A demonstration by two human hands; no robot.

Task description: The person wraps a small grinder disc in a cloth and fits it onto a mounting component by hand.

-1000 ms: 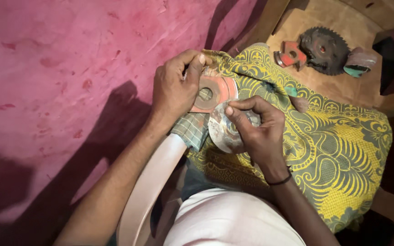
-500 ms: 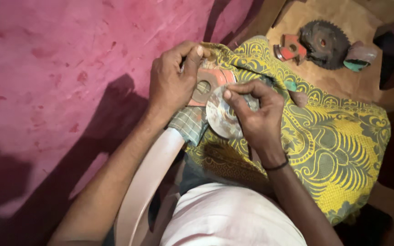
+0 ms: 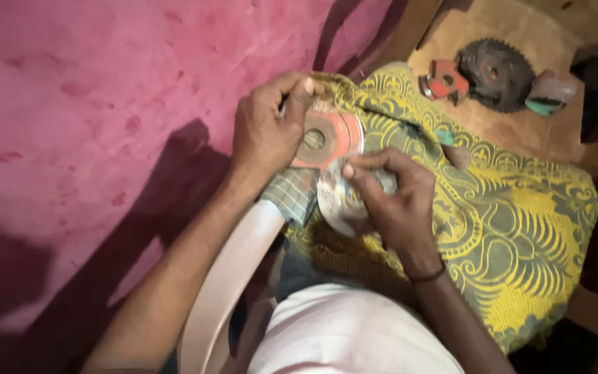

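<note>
Left hand (image 3: pixel 266 135): curled over the left edge of an orange disc (image 3: pixel 332 135), fingers (image 3: pixel 302 90) bent around its upper rim and gripping it.
Right hand (image 3: pixel 396 204): closed on a grey worn disc (image 3: pixel 337 201), thumb pressed on its face, fingers wrapped behind it.
Orange disc: flat, round, with a brown centre ring and a hole; held over the cloth, just above the grey disc and overlapping it slightly.
Grey worn disc: tilted, its lower edge near a checked cloth patch (image 3: pixel 292 194).
Yellow patterned cloth (image 3: pixel 520 235): spread under both hands, draped to the right.
Wooden surface (image 3: pixel 451 34): at upper right, beyond the cloth.
Toothed dark wheel (image 3: pixel 496 73): lying on the wooden surface, well apart from the hands.
Red and grey cutter piece (image 3: pixel 444 82): just beside the toothed wheel, on its left.
Pale object with green edge (image 3: pixel 551 93): right of the wheel.
Pink wall (image 3: pixel 105 90): filled the left side.
Wrist band (image 3: pixel 427 275): dark, worn on the right wrist.
</note>
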